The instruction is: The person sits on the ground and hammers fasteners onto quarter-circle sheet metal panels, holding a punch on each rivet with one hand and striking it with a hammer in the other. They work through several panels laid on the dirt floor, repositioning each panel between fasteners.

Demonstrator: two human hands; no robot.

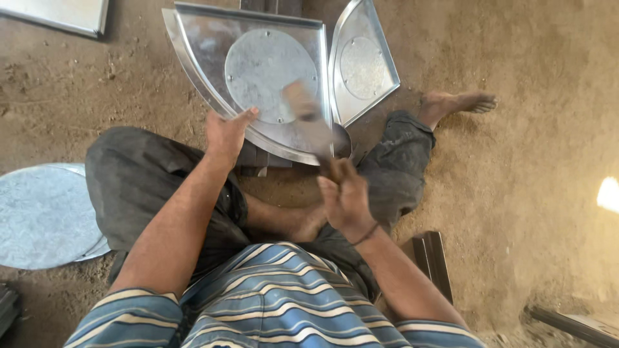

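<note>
At the far left a round grey metal disc [42,216] lies flat on the dirt floor [535,148], beside your bent left knee. Your left hand [225,134] grips the curved rim of the quarter-round metal tray [213,48], thumb laid over the edge and fingers closed under it. The tray rests in front of your crossed legs; its curved edge faces you and to the left, and its square corner points away and to the right. A round plate [267,74] is riveted to its middle. Your right hand [345,196] is closed tight around the handle of a wooden mallet [308,122]. The mallet's long axis runs from your fist up and slightly left, its blurred head over the tray near the round plate's lower right edge. Just right of the tray a second tray of the same shape [364,64] leans on edge. Your bare right foot [458,103] lies beyond it.
</note>
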